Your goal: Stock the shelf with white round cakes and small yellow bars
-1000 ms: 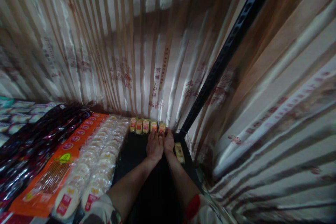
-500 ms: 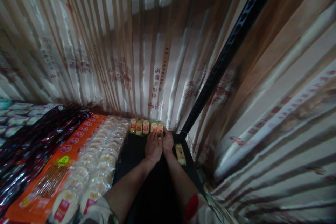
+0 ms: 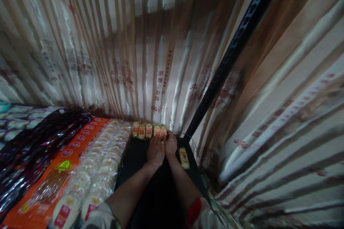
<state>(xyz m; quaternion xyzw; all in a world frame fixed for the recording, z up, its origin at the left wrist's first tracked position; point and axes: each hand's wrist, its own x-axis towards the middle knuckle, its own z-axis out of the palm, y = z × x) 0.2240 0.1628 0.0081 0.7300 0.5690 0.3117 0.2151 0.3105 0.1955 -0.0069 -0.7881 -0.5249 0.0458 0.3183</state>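
Observation:
A row of small yellow packs with red labels, which look like wrapped cakes [image 3: 148, 131], stands at the back of the black shelf, against the curtain. My left hand [image 3: 156, 151] reaches to the right part of this row. Its fingers are stretched forward, and their tips touch the lower front of the packs. Close beside it, my right hand [image 3: 171, 144] bends its fingers around the pack at the right end [image 3: 163, 131]; its fingertips are partly hidden. Another yellow pack [image 3: 184, 158] lies alone near the shelf's right edge, beside my right wrist.
Round wrapped flatbreads [image 3: 109, 162] lie in overlapping rows to the left. Beyond them are orange snack packets [image 3: 53, 182], dark shiny packets [image 3: 34, 150] and white packs [image 3: 18, 123]. A black slotted post [image 3: 215, 82] rises at the right corner. Printed curtain [image 3: 153, 50] hangs behind.
Both hands stay at the right end of the row with almost no movement. The whole view has shifted very slightly.

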